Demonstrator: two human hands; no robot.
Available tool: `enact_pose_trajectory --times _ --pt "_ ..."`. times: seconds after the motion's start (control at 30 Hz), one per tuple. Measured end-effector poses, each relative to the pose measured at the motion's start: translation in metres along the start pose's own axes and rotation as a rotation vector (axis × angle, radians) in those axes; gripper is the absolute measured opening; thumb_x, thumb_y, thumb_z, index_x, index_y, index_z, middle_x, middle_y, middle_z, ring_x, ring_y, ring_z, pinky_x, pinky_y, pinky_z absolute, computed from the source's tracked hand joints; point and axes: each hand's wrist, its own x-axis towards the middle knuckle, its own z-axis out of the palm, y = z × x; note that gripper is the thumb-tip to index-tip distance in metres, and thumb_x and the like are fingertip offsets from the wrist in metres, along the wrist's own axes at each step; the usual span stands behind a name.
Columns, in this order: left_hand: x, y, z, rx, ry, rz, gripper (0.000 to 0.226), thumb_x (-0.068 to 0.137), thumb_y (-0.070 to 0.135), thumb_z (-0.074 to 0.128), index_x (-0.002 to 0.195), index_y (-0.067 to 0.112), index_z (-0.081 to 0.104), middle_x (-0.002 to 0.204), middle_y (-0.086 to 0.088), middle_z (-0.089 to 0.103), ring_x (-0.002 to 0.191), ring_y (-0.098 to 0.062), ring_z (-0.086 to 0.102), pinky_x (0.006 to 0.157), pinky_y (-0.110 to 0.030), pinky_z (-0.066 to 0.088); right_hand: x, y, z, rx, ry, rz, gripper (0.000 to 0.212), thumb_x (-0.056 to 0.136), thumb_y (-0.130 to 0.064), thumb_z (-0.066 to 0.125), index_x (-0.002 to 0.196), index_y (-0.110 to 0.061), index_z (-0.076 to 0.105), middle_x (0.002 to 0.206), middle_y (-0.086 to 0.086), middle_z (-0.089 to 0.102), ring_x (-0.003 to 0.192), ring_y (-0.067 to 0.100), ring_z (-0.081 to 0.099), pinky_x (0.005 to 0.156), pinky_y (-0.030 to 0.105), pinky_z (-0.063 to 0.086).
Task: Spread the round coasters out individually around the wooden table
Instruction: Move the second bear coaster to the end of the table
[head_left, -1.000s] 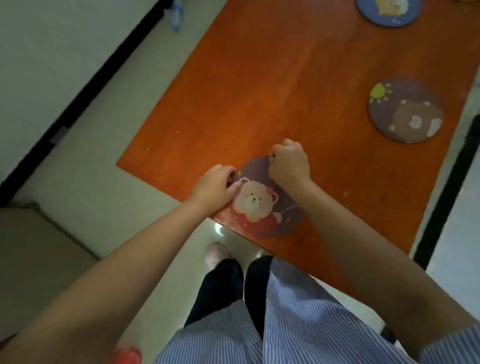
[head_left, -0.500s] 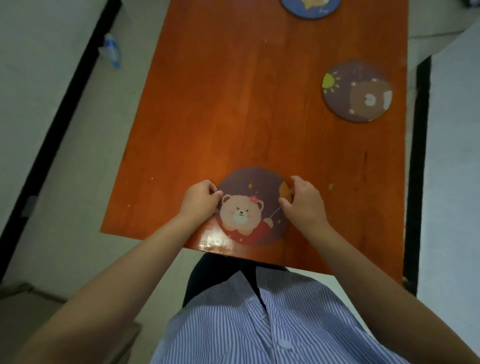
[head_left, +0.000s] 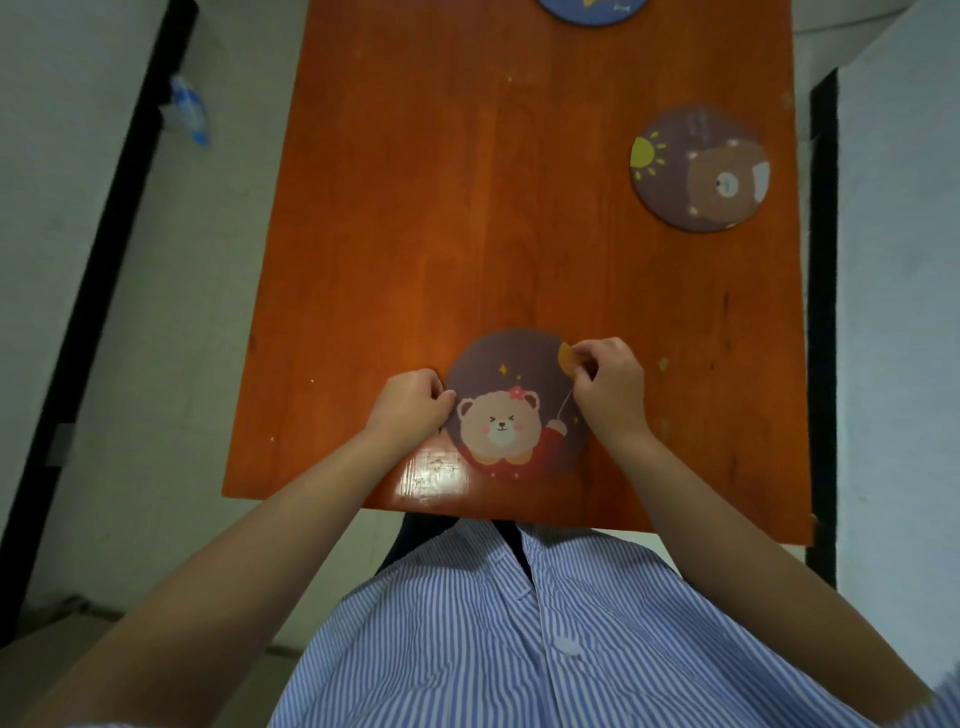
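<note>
Pale tiled floor (head_left: 171, 322) under a narrow orange-brown wooden desk (head_left: 467, 208), seen from above; black strips run along the floor on both sides.

Left hand (head_left: 410, 405): fingers curled together, pinching the left rim of the nearest coaster. Right hand (head_left: 608, 387): fingers (head_left: 584, 358) bunched on the right rim, by the printed yellow moon. Whether either hand has lifted an edge, or whether more than one coaster lies under the top one, cannot be told.

The pink-bear coaster (head_left: 511, 400) lies flat at the near end of the desk, just short of the near edge, roughly centred between the long sides. A glossy patch of reflected light sits just beside it on the near left.

Outward: a brown-bear coaster (head_left: 701, 169) with a yellow sun lies alone toward the far right, close to the right edge, well apart from the held one. A blue coaster (head_left: 592, 10) shows at the far end, cut off by the frame.

Progress, as a judgement: two coasters look placed and separated; the near one is being handled, either being set down or picked from a remaining stack. The whole left half and the middle of the desk carry nothing, so any coasters left would likely go there.

Room: a blue-and-white plastic scrap or bottle (head_left: 187, 111) lies on the floor to the far left. A striped blue shirt (head_left: 519, 623) fills the near frame.
</note>
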Motion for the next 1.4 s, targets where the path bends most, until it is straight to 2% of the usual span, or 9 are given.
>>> enact_pose_trajectory --times 0.2,0.33,0.6,0.83,0.97,1.1,1.17,1.27,1.4 --pt "0.002 0.0 -0.003 0.031 -0.018 0.025 0.022 0.089 0.021 0.051 0.08 0.003 0.058 0.054 -0.004 0.056 0.071 -0.031 0.063 0.074 -0.043 0.053 -0.002 -0.001 0.004 0.013 0.051 -0.003 0.021 0.083 0.013 0.052 0.099 0.007 0.063 0.101 0.026 0.062 0.097 0.036 0.057 0.081 0.034 0.046" --pt "0.003 0.0 -0.002 0.049 0.012 0.036 0.02 0.09 0.019 0.048 0.084 0.001 0.055 0.072 -0.014 0.06 0.079 -0.034 0.062 0.073 -0.042 0.05 -0.004 -0.001 0.006 0.039 0.082 0.0 0.02 0.083 0.013 0.053 0.098 0.007 0.064 0.1 0.027 0.063 0.094 0.036 0.059 0.076 0.025 0.041" --pt "-0.003 -0.002 0.006 -0.052 0.129 0.0 0.017 0.092 0.02 0.048 0.087 0.004 0.053 0.076 -0.017 0.064 0.074 -0.034 0.062 0.069 -0.042 0.048 -0.004 0.001 0.012 0.044 0.11 -0.01 0.019 0.083 0.012 0.053 0.098 0.007 0.064 0.099 0.027 0.063 0.094 0.035 0.058 0.074 0.021 0.038" --pt "-0.004 -0.004 0.006 -0.083 0.196 -0.073 0.022 0.085 0.027 0.059 0.077 0.007 0.054 0.074 -0.013 0.064 0.071 -0.028 0.06 0.062 -0.037 0.046 -0.013 0.003 0.018 -0.073 0.145 -0.127 0.014 0.082 0.012 0.054 0.091 0.01 0.065 0.089 0.028 0.062 0.086 0.043 0.055 0.068 0.042 0.047" --pt "-0.004 -0.013 -0.003 0.1 0.274 0.064 0.025 0.084 0.033 0.06 0.077 0.011 0.051 0.077 -0.007 0.055 0.07 -0.023 0.049 0.057 -0.032 0.035 -0.013 -0.005 0.021 -0.226 0.166 -0.074 0.014 0.081 0.006 0.057 0.092 0.005 0.066 0.106 0.027 0.061 0.109 0.046 0.05 0.089 0.054 0.041" --pt "0.0 -0.042 -0.025 0.275 0.387 0.282 0.021 0.083 0.018 0.06 0.096 0.002 0.061 0.108 -0.022 0.061 0.102 -0.037 0.055 0.079 -0.043 0.047 -0.011 -0.037 0.038 -0.264 0.143 -0.14 0.012 0.082 0.0 0.06 0.093 0.001 0.066 0.123 0.027 0.055 0.124 0.046 0.041 0.103 0.062 0.028" --pt "0.007 -0.064 -0.041 0.359 0.363 0.341 0.033 0.084 0.019 0.059 0.112 0.001 0.059 0.129 -0.025 0.054 0.123 -0.04 0.046 0.099 -0.05 0.04 -0.01 -0.065 0.06 -0.259 0.089 -0.22 0.016 0.084 -0.004 0.059 0.099 0.0 0.064 0.129 0.026 0.052 0.128 0.044 0.037 0.105 0.063 0.025" --pt "0.022 -0.098 -0.065 0.463 0.268 0.401 0.048 0.091 0.029 0.048 0.133 0.005 0.041 0.148 -0.016 0.035 0.14 -0.031 0.025 0.114 -0.046 0.022 -0.003 -0.108 0.104 -0.255 -0.01 -0.224 0.032 0.089 -0.014 0.053 0.121 -0.006 0.054 0.142 0.02 0.041 0.137 0.037 0.026 0.11 0.06 0.017" --pt "0.04 -0.145 -0.103 0.553 0.209 0.378 0.056 0.095 0.039 0.029 0.144 0.013 0.015 0.156 -0.007 0.014 0.145 -0.024 0.005 0.117 -0.044 0.011 0.013 -0.15 0.159 -0.264 0.028 -0.022 0.047 0.095 -0.03 0.041 0.139 -0.015 0.032 0.154 0.013 0.019 0.143 0.031 0.009 0.114 0.057 0.006"
